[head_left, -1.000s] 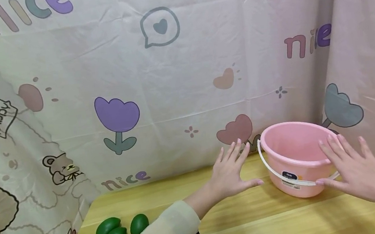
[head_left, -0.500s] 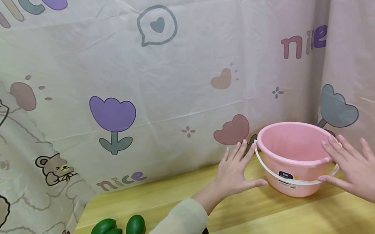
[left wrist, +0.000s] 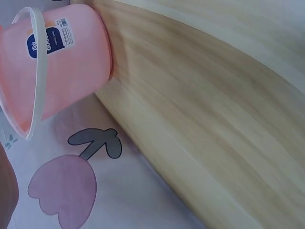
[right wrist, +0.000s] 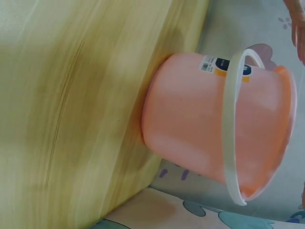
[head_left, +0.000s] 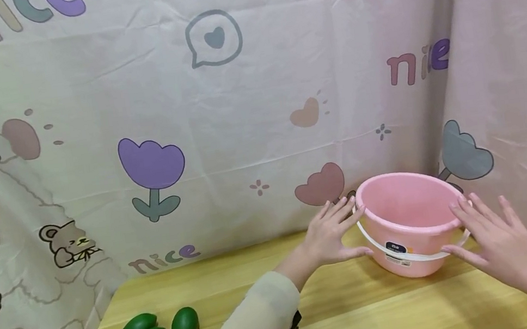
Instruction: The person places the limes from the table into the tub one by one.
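Note:
A pink plastic bucket (head_left: 414,247) with a white handle (head_left: 405,255) stands upright on the wooden table, its handle hanging down across the front. At its left rim is my left hand (head_left: 331,235), fingers straight and spread, fingertips overlapping the rim in the head view. My right hand (head_left: 500,239) is on the other side, fingers also straight and spread, fingertips near the right rim. Neither hand grips anything. Both wrist views show the bucket's side with its dark blue label (left wrist: 46,42). In the right wrist view, part of the left hand (right wrist: 298,28) shows beyond the rim.
Several dark green oval fruits, like avocados (head_left: 184,326), lie at the table's left end, two of them side by side. Printed fabric (head_left: 220,137) hangs behind the wooden table (head_left: 341,314) and on both sides. The bucket stands near the back right corner.
The head view has turned slightly right, shifting the scene left. My left hand has moved closer to the bucket's left rim; the right hand stays by the right rim.

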